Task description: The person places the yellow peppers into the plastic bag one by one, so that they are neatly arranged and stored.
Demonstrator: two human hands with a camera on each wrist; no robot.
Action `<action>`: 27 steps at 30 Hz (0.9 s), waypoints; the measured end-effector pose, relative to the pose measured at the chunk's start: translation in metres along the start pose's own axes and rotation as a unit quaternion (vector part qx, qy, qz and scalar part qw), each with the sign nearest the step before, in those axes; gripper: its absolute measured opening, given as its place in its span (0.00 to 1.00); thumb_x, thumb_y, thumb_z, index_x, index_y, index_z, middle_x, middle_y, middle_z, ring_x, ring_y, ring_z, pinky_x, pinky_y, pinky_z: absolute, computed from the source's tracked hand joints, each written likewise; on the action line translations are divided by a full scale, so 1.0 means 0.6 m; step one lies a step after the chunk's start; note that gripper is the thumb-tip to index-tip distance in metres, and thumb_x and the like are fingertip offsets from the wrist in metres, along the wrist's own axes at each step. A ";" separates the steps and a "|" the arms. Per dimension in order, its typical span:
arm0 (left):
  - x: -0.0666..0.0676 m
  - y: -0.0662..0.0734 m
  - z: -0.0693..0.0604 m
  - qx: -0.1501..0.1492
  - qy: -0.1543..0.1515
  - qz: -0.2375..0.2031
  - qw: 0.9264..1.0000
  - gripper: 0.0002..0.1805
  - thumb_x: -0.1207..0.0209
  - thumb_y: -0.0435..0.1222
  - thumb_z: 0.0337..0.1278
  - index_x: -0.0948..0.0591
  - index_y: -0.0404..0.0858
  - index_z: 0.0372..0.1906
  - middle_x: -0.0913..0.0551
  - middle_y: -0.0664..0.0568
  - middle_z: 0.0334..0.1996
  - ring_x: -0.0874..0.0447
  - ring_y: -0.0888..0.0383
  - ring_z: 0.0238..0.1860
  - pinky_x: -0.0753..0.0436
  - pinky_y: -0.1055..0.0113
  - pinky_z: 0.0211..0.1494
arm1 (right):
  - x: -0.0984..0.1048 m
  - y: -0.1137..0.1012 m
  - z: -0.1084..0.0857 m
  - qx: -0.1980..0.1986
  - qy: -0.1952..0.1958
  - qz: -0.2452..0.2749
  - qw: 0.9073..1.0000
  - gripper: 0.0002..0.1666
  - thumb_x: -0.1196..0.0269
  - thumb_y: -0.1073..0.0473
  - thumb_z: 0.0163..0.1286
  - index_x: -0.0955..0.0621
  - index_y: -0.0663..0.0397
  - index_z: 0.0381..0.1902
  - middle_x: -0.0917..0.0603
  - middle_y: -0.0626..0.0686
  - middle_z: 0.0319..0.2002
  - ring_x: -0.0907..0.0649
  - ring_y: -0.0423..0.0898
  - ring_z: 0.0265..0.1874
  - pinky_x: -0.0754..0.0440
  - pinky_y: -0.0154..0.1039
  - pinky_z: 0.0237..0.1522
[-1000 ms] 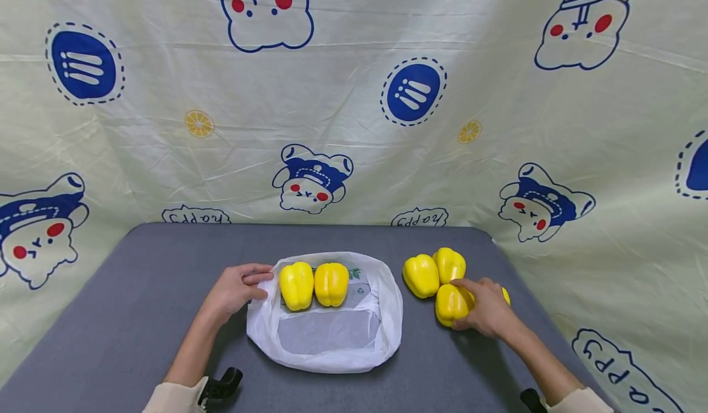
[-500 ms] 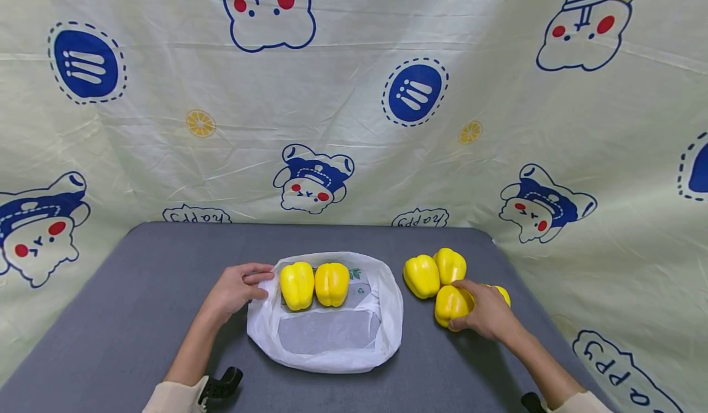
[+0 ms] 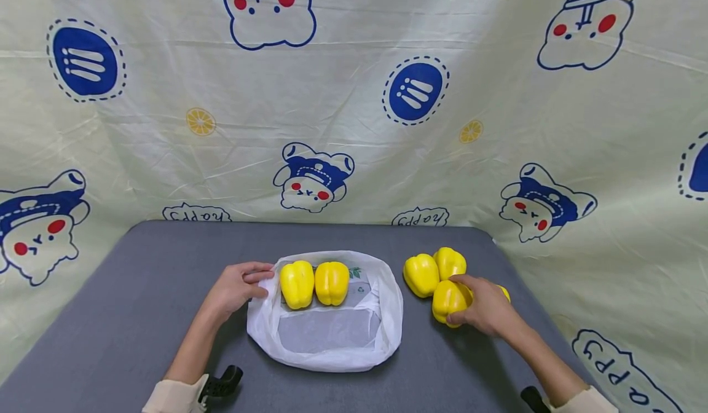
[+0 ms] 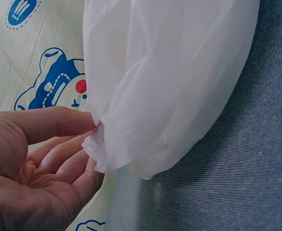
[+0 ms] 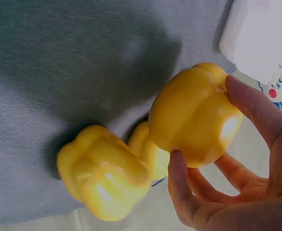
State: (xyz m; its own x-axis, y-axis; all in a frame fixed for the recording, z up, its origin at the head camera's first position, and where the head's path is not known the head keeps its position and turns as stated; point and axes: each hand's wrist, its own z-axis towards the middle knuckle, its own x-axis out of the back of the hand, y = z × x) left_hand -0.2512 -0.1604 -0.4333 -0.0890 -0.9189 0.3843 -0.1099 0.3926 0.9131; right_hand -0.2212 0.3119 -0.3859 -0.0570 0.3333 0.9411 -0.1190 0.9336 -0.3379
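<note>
A white plastic bag (image 3: pixel 387 333) lies mouth up on the grey table, its rim rolled round. Two yellow bell peppers (image 3: pixel 297 285) are side by side in its far left part. My left hand (image 3: pixel 236 290) pinches the bag's left edge between thumb and fingers; the left wrist view shows the pinched film (image 4: pixel 97 139). To the bag's right, my right hand (image 3: pixel 487 307) grips a yellow pepper (image 5: pixel 194 115) between thumb and fingertips. Two more peppers (image 3: pixel 421 276) touch each other just beyond it, and another (image 3: pixel 504 294) is partly hidden behind the hand.
The grey table (image 3: pixel 138 314) reaches back to a pale curtain (image 3: pixel 354 93) printed with blue cartoon figures and orange slices. A black band (image 3: pixel 222 383) is round the left wrist, and part of another shows at the right wrist.
The gripped pepper and my right hand have shifted slightly up and to the left in the head view. My left hand and the bag have stayed in place.
</note>
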 end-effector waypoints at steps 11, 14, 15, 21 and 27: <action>0.003 0.000 -0.001 -0.007 -0.003 -0.006 1.000 0.28 0.35 0.23 0.55 0.20 0.34 0.63 0.14 0.42 0.57 0.21 0.43 0.65 0.19 0.50 0.63 | 0.030 -0.034 0.004 -0.003 0.000 -0.004 1.000 0.51 0.20 0.48 0.44 0.24 0.59 0.66 0.19 0.66 0.58 0.21 0.62 0.51 0.25 0.68 0.55; 0.003 0.000 -0.001 -0.004 -0.003 -0.007 1.000 0.28 0.35 0.23 0.55 0.20 0.34 0.63 0.14 0.42 0.57 0.21 0.43 0.65 0.20 0.49 0.64 | 0.036 -0.041 0.005 -0.001 0.001 0.001 1.000 0.51 0.20 0.48 0.45 0.24 0.59 0.66 0.19 0.66 0.59 0.22 0.63 0.52 0.25 0.69 0.56; 0.003 0.000 -0.001 -0.003 -0.003 -0.007 1.000 0.28 0.35 0.23 0.55 0.20 0.34 0.63 0.14 0.42 0.57 0.21 0.42 0.65 0.20 0.49 0.64 | 0.038 -0.044 0.006 -0.001 0.003 0.000 1.000 0.51 0.20 0.48 0.44 0.24 0.59 0.66 0.20 0.66 0.59 0.22 0.63 0.52 0.25 0.69 0.56; 0.004 0.002 -0.002 0.000 -0.003 -0.006 1.000 0.28 0.35 0.23 0.55 0.20 0.34 0.63 0.14 0.42 0.57 0.21 0.42 0.65 0.21 0.47 0.65 | 0.046 -0.059 0.011 0.010 0.012 0.000 1.000 0.50 0.21 0.47 0.46 0.24 0.57 0.67 0.20 0.66 0.60 0.21 0.62 0.52 0.22 0.66 0.54; 0.004 0.001 0.000 0.002 -0.004 -0.008 1.000 0.28 0.35 0.23 0.55 0.20 0.35 0.64 0.14 0.42 0.57 0.22 0.42 0.66 0.21 0.47 0.65 | 0.052 -0.078 0.017 0.032 0.021 0.009 0.999 0.47 0.21 0.48 0.48 0.23 0.53 0.66 0.18 0.62 0.58 0.21 0.58 0.49 0.20 0.61 0.50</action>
State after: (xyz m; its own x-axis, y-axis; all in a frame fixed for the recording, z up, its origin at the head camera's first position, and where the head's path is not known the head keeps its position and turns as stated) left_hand -0.2516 -0.1621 -0.4318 -0.0954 -0.9245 0.3689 -0.1151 0.3784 0.9185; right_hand -0.2278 0.2770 -0.3408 -0.0180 0.3557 0.9344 -0.1818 0.9178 -0.3529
